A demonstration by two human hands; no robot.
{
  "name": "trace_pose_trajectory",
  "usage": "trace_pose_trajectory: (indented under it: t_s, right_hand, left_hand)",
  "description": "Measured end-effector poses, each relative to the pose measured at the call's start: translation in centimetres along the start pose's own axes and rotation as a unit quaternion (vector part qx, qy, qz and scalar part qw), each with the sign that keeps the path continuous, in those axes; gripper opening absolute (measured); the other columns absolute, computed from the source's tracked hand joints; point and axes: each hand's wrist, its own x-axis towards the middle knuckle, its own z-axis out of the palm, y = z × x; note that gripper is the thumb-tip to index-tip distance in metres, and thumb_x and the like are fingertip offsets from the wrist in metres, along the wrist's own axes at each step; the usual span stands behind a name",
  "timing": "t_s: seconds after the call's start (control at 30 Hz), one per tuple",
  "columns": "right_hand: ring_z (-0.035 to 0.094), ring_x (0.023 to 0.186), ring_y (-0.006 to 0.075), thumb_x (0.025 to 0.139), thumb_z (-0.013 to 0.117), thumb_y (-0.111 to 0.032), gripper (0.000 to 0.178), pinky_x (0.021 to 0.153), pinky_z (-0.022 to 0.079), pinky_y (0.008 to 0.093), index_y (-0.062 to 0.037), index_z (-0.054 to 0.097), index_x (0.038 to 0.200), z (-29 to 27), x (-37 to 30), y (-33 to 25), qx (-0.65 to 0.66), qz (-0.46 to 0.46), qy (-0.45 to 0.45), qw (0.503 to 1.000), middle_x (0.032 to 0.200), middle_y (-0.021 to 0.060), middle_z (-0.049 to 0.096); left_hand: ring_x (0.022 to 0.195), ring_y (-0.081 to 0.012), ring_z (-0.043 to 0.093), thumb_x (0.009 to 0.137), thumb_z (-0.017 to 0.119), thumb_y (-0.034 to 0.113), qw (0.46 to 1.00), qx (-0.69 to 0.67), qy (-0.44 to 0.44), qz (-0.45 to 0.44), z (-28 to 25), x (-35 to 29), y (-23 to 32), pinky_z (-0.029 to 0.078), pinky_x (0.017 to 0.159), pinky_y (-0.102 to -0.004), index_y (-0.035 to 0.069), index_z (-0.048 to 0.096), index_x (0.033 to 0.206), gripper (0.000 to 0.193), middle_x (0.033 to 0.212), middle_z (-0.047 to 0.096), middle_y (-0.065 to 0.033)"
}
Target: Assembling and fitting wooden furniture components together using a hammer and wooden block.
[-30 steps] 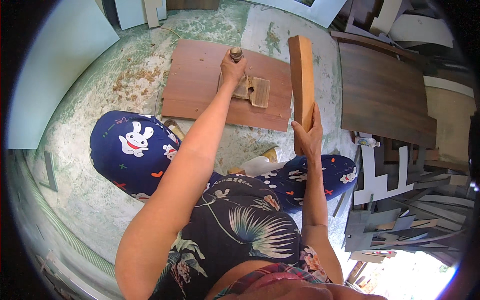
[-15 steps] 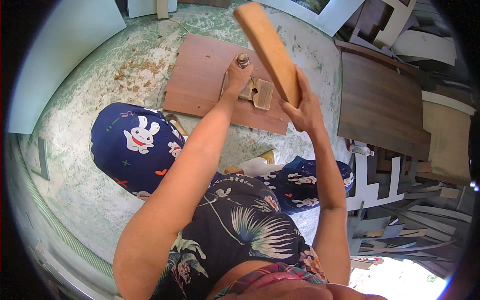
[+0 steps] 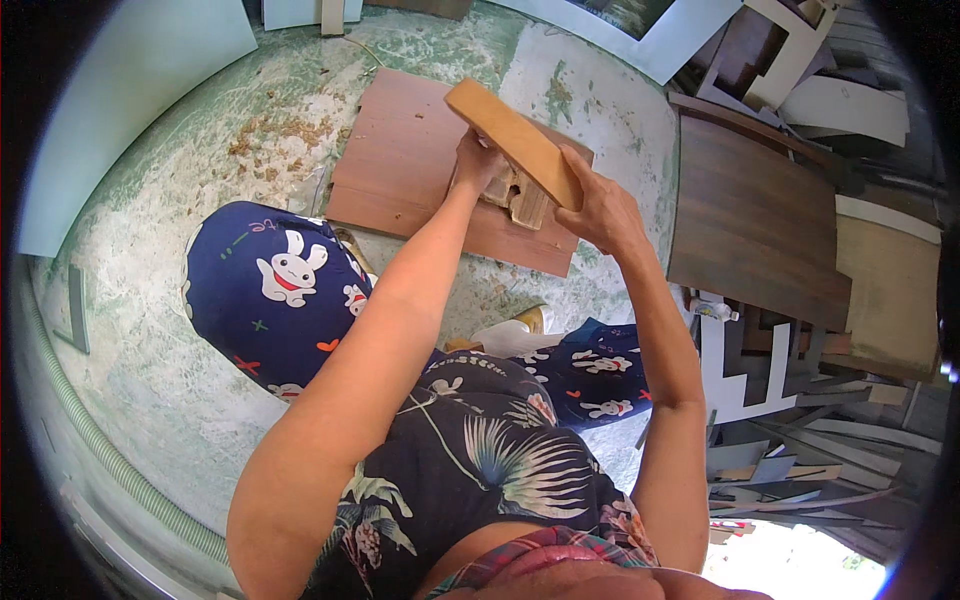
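A thick, smooth wooden bar (image 3: 510, 140) slants across the middle of the view, gripped at its near end by my right hand (image 3: 603, 212). Its far end lies over my left hand (image 3: 478, 160), hiding part of the fingers. That hand is closed round an upright chisel, whose handle is covered now and whose blade does not show. Under and beside it lies a pale wooden block (image 3: 528, 212) with a dark notch cut into it. The block rests on a reddish-brown board (image 3: 400, 165) on the floor.
Wood shavings (image 3: 285, 133) litter the floor left of the board. Dark brown panels (image 3: 760, 210) and stacked offcuts (image 3: 800, 450) fill the right side. A pale panel (image 3: 130, 110) stands at the left, above a ribbed hose (image 3: 100, 440). My knees flank the board's near side.
The wooden bar has come down from a raised position, over the chisel's top end. My right hand has dropped slightly with it. My left hand stays almost where it was.
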Motion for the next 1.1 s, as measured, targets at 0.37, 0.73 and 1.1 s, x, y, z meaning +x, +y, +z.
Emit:
trace_pose_trajectory:
  t_s: [0.37, 0.73, 1.1]
  right_hand:
    - [0.061, 0.109, 0.0285, 0.073, 0.070, -0.018, 0.080, 0.094, 0.047, 0.0363, -0.0068, 0.037, 0.144, 4.3, -6.6, 5.5, 0.316, 0.073, 0.196, 0.925, 0.124, 0.0210, 0.059]
    - [0.062, 0.084, 0.0193, 0.076, 0.068, -0.014, 0.079, 0.072, 0.053, 0.0296, 0.0023, 0.033, 0.145, 8.8, -11.9, 9.6, 0.306, 0.160, 0.251, 0.904, 0.109, 0.0161, 0.060]
    - [0.053, 0.117, 0.0286, 0.074, 0.073, -0.017, 0.084, 0.101, 0.041, 0.0365, 0.0042, 0.034, 0.144, 9.2, -13.5, 8.7, 0.376, 0.232, 0.295, 0.847, 0.131, 0.0240, 0.052]
  left_hand:
    - [0.092, -0.0366, 0.064, 0.074, 0.069, 0.007, 0.984, 0.091, -0.146, 0.049, 4.2, -4.7, 4.7, 0.053, 0.078, -0.0433, 0.009, 0.061, 0.107, 0.034, 0.099, 0.067, -0.0154]
    - [0.093, -0.0350, 0.062, 0.071, 0.065, -0.001, 0.943, 0.145, -0.214, 0.210, 7.6, -8.5, 5.6, 0.050, 0.077, -0.0461, 0.010, 0.058, 0.106, 0.038, 0.103, 0.061, -0.0126]
    - [0.089, -0.0396, 0.062, 0.071, 0.069, 0.003, 0.953, 0.166, -0.203, 0.150, 8.9, -7.7, 7.2, 0.051, 0.074, -0.0478, 0.011, 0.057, 0.109, 0.040, 0.103, 0.060, -0.0135]
